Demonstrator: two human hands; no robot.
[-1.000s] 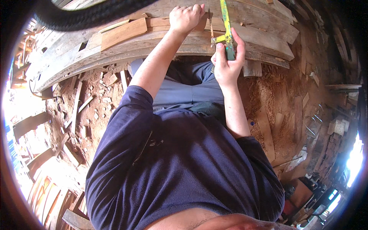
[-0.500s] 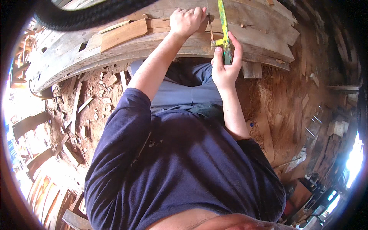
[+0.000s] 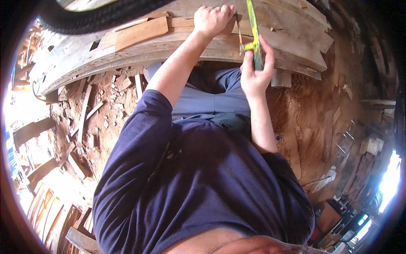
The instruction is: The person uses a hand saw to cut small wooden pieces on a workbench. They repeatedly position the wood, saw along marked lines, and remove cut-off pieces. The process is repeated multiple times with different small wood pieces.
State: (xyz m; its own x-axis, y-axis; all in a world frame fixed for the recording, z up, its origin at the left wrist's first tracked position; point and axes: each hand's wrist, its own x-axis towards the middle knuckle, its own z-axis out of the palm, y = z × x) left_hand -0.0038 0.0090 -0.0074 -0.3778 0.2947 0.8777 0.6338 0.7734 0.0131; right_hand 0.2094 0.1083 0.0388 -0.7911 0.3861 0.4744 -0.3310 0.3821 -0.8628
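A hacksaw (image 3: 254,31) with a yellow-green frame and a thin blade stands over the workbench, its handle toward me. My right hand (image 3: 256,78) is wrapped round its dark green handle, with the index finger stretched along the frame. Just left of the blade, my left hand (image 3: 211,20) is closed on a small wood piece (image 3: 229,26) at the bench top. Its fingers partly cover the piece, so its full shape is hidden. The far end of the saw runs out of the picture at the top.
The plank-topped workbench (image 3: 292,44) crosses in front of me. A flat board (image 3: 141,34) lies on it to the left. Wood offcuts (image 3: 88,110) and sawdust cover the floor at left. More scrap timber (image 3: 374,146) lies at right. A black braided strap (image 3: 101,17) crosses the upper left.
The whole view has shifted slightly. Both hands and the saw sit a little farther right, with the right hand slightly nearer me. Both grips stay the same.
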